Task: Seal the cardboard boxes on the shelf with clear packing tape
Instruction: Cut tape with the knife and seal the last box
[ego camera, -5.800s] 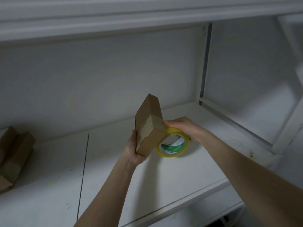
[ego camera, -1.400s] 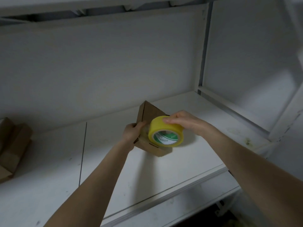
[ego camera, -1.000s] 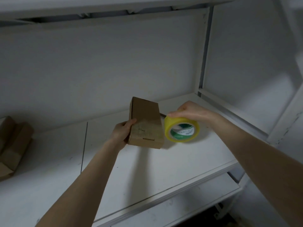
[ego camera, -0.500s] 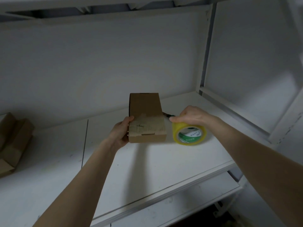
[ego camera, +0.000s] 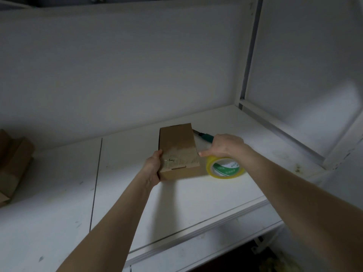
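Two hands: left hand [ego camera: 152, 168] fingers clamp brown cardboard box [ego camera: 177, 152]; right hand [ego camera: 225, 146] fingers curl round yellow tape roll [ego camera: 225, 168].
Blocked: green-handled cutter [ego camera: 204, 137] behind right hand.
Far left: cardboard stack [ego camera: 13, 160].

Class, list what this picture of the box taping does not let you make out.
Head view:
- Ends of the green-handled tool: hidden by the box and the right hand.
- Cardboard pile: cut off by the left edge.
- Label on the tape roll: too small to read.
- Left hand: fingertips hidden by the box.
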The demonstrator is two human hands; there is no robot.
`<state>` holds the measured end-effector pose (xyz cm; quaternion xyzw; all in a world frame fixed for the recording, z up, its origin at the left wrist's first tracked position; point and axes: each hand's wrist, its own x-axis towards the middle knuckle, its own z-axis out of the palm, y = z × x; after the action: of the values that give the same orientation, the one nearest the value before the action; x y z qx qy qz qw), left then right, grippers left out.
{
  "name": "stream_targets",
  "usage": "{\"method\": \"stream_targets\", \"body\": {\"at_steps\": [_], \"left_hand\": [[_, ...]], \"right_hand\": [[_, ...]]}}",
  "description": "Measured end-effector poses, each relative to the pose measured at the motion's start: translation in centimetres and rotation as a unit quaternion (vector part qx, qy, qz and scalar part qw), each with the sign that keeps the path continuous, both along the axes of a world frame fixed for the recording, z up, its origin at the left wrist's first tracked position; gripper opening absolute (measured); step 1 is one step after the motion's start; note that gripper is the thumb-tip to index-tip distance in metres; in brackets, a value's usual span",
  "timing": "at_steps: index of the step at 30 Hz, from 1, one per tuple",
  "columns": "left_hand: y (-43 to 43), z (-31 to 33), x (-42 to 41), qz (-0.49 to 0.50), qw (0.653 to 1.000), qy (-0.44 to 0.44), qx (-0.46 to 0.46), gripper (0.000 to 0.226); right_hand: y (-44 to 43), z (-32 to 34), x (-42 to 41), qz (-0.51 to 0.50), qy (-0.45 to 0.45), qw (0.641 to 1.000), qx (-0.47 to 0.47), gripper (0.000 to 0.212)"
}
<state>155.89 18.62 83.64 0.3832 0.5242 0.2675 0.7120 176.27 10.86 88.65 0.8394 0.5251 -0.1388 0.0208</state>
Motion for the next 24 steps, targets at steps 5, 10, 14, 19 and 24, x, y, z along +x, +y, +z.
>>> {"method": "stream_targets", "body": {"at_steps": [5,10,14,19,24], "left_hand": [[-0.1,-1.4,0.9,0.005,0.99,0.082,0.113,0.039],[-0.2,-2.9,0.9,-0.114,0.775,0.448,0.431,0.047],[-3.2,-2.8,3.4,-0.314,0.631,0.467,0.534,0.093],[-3.9,-3.7,4.1,-0.354,0.559,0.524,0.537,0.101],[-3.4,-3.7,3.3,-0.318,0.581,0.506,0.552,0.092]], "right_hand": [[0.9,-0.5,-0.7,-0.022,-0.013,1.0,-0.007,0.056],[1.5,-0.6,-1.4,-0.023,-0.02,0.999,-0.011,0.054],[1.7,-0.4,-1.4,-0.025,-0.01,1.0,-0.015,0.052],[1.4,-0.6,-0.5,-0.023,0.037,0.999,-0.002,0.052],[-0.9,-0.9,2.1,-0.084,0.245,0.964,0.068,0.052]]}}
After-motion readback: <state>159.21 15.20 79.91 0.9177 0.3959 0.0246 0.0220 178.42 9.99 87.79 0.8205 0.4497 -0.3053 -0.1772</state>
